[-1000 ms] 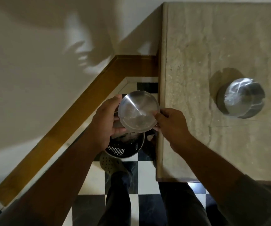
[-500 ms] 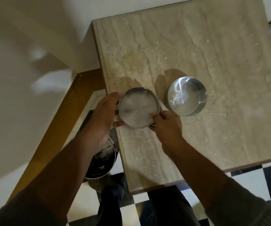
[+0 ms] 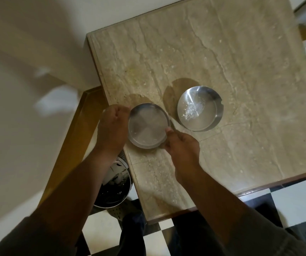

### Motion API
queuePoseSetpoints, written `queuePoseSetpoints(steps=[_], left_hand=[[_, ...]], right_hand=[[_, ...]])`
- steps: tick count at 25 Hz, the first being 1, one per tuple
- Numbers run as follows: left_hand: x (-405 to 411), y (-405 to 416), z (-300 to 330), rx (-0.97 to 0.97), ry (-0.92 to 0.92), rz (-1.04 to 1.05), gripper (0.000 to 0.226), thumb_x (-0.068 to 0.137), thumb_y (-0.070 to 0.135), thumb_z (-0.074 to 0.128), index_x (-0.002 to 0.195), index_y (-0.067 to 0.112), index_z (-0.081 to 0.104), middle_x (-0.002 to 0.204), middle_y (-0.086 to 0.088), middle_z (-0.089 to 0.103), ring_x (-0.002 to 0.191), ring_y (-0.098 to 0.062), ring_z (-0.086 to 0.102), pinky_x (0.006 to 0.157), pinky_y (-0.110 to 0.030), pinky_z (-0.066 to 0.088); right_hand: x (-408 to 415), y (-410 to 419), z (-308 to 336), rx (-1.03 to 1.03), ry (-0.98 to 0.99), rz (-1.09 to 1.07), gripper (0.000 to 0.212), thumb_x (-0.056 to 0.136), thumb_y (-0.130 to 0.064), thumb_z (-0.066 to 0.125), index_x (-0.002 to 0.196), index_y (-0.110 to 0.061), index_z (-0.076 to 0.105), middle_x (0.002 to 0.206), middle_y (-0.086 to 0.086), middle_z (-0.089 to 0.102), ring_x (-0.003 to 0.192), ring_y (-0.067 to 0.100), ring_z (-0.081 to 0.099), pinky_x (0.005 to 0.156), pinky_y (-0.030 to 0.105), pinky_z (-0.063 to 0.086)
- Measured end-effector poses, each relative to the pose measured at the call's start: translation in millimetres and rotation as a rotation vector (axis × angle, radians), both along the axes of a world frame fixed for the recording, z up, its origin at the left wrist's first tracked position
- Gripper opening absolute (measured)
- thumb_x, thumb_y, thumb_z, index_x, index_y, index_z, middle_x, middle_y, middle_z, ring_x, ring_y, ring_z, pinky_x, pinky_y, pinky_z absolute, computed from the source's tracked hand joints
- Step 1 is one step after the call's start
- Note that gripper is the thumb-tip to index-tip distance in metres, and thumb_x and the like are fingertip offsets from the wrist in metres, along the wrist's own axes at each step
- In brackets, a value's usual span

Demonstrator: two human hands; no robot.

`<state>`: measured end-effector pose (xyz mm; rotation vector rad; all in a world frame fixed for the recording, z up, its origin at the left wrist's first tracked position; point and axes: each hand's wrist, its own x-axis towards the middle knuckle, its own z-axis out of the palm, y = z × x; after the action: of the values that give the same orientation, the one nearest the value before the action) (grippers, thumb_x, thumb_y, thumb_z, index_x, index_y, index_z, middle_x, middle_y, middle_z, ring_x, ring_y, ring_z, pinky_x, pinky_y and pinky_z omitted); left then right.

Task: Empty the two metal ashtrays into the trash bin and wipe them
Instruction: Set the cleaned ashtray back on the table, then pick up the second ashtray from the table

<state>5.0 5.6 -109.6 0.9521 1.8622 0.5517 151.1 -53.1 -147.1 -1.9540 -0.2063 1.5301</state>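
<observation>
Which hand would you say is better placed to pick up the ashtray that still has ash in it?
The right hand, probably. The ashy ashtray sits just beyond its fingertips on the table; the left hand is across the held ashtray.

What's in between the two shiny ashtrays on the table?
Nothing sits there. In the head view, only a narrow strip of bare stone table separates the held ashtray from the other ashtray, crossed by shadow.

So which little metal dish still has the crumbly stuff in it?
Look at the big beige stone table. Two round metal ashtrays sit near its left front part. The one you want is the right ashtray, standing alone with no hand on it; it has pale flecks inside, while the left ashtray, held between both hands, looks nearly bare.
</observation>
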Motion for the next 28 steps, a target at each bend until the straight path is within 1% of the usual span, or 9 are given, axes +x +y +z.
queuePoseSetpoints(steps=[2,5,8,12,16,19,21,24,28], left_hand=[[16,8,0,0.078,0.115,-0.040,0.026,0.095,0.035,0.046,0.085,0.018,0.062,0.084,0.001,0.061,0.081,-0.015,0.059,0.072,-0.038,0.049],[49,23,-6,0.058,0.222,-0.203,0.061,0.086,0.058,0.038,0.118,0.016,0.067,0.121,-0.007,0.067,0.118,-0.026,0.057,0.106,-0.041,0.041],[78,43,-10,0.110,0.353,-0.349,0.065,0.089,0.057,0.041,0.129,0.010,0.063,0.134,-0.015,0.062,0.130,-0.032,0.051,0.105,-0.037,0.033],[118,67,-5,-0.034,0.079,-0.352,0.044,0.091,0.055,0.041,0.077,0.017,0.059,0.104,-0.022,0.065,0.108,-0.040,0.061,0.088,-0.039,0.044],[146,75,-2,-0.256,-0.009,-0.334,0.047,0.101,0.045,0.042,0.120,0.010,0.066,0.125,-0.011,0.065,0.119,-0.030,0.058,0.107,-0.043,0.043],[146,74,-5,-0.286,-0.047,-0.310,0.033,0.102,0.041,0.043,0.101,0.015,0.064,0.101,-0.002,0.064,0.101,-0.022,0.059,0.094,-0.037,0.046],[142,73,2,-0.290,-0.071,-0.281,0.034,0.101,0.046,0.045,0.088,0.019,0.061,0.093,0.003,0.061,0.090,-0.016,0.057,0.087,-0.033,0.042],[119,69,14,-0.316,-0.099,-0.292,0.058,0.092,0.068,0.045,0.120,0.022,0.066,0.116,0.002,0.066,0.107,-0.018,0.062,0.100,-0.039,0.047],[77,51,34,-0.345,-0.096,-0.242,0.063,0.091,0.073,0.038,0.120,0.025,0.066,0.119,-0.002,0.068,0.106,-0.019,0.065,0.090,-0.040,0.051]], right_hand=[[11,0,3,-0.027,0.004,-0.100,0.022,0.086,-0.038,0.072,0.087,-0.017,0.077,0.090,0.003,0.080,0.091,0.020,0.075,0.091,0.047,0.060],[39,3,9,-0.066,-0.045,-0.219,0.029,0.086,-0.040,0.072,0.070,-0.016,0.070,0.079,0.007,0.075,0.084,0.023,0.073,0.087,0.044,0.061],[70,11,10,-0.056,-0.070,-0.295,0.030,0.087,-0.039,0.071,0.069,-0.015,0.069,0.080,0.009,0.073,0.087,0.028,0.073,0.087,0.042,0.061],[96,24,2,-0.047,-0.079,-0.316,0.023,0.090,-0.031,0.069,0.080,-0.011,0.073,0.089,0.013,0.077,0.088,0.028,0.075,0.089,0.047,0.061],[115,33,-5,-0.058,-0.039,-0.250,0.013,0.092,-0.013,0.065,0.094,-0.003,0.072,0.091,0.017,0.077,0.084,0.030,0.076,0.081,0.045,0.063],[119,35,-1,-0.060,-0.041,-0.172,0.014,0.092,-0.002,0.059,0.100,0.000,0.070,0.096,0.016,0.075,0.079,0.023,0.076,0.064,0.027,0.063],[119,34,3,-0.059,-0.076,-0.130,0.011,0.091,-0.003,0.060,0.096,-0.001,0.069,0.097,0.016,0.074,0.082,0.024,0.075,0.069,0.030,0.063],[112,32,19,-0.041,-0.089,-0.066,0.008,0.089,-0.005,0.062,0.094,-0.003,0.068,0.094,0.016,0.073,0.083,0.027,0.075,0.075,0.037,0.064],[88,29,41,-0.009,-0.046,0.041,0.004,0.087,-0.007,0.067,0.091,-0.006,0.067,0.095,0.014,0.074,0.084,0.026,0.076,0.078,0.038,0.065]])
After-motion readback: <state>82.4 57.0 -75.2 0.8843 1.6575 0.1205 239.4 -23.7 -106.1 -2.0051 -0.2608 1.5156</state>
